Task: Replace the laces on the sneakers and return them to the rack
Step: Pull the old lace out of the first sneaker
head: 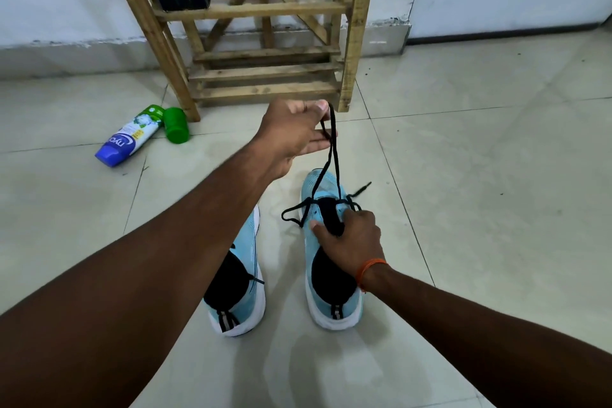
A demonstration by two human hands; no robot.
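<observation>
- Pinching a loop of the black lace (333, 156) between thumb and fingers (316, 143) of the left hand (293, 131), raised above the toe, in front of the rack (265, 73).
- Gripping the black tongue (331, 215) of the right sneaker (331, 303) with the right hand (352, 240), fingers curled over it, thumb along the side.
- Both shoes on the floor (480, 175), left sneaker (250, 242) just beside the right one, partly under the forearm.
- Probably drawing the lace through the lowest lacing rows; hard to tell whether in or out.
- Pull straight up, slowly and evenly, to avoid snagging.
- Keep the shoe pressed down against lifting or tipping.
- Watch the loose ends near the toe to prevent knotting.
</observation>
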